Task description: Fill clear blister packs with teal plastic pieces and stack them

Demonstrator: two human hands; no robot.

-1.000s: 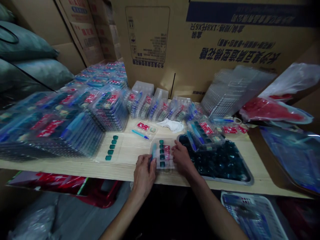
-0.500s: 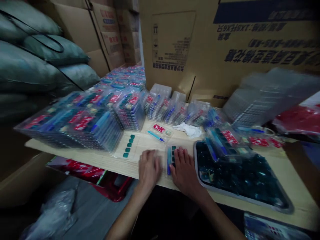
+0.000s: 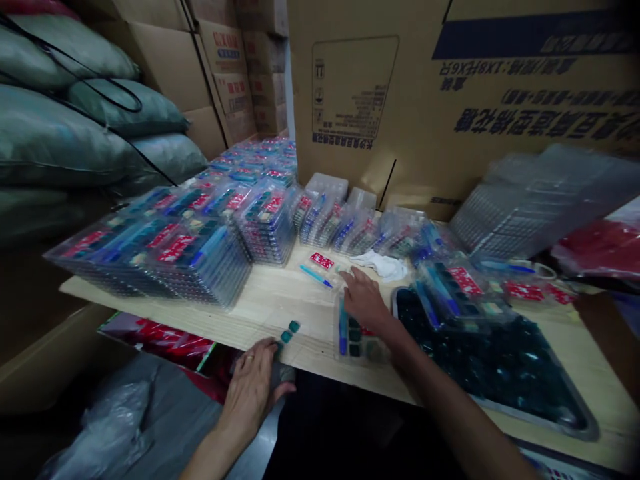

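Holding the clear tray [image 3: 302, 339] level at the front edge of the table [image 3: 320, 317] should, I judge, steady its green pieces [image 3: 286, 336]: left hand [image 3: 253, 380], fingers draped over its near end; right hand [image 3: 367, 300], fingers loosely curled beside the red packet [image 3: 321, 261]; either's grip, cannot tell.

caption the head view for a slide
Wooden table: left hand at green squares, right hand near red-and-white packet and blue pen.
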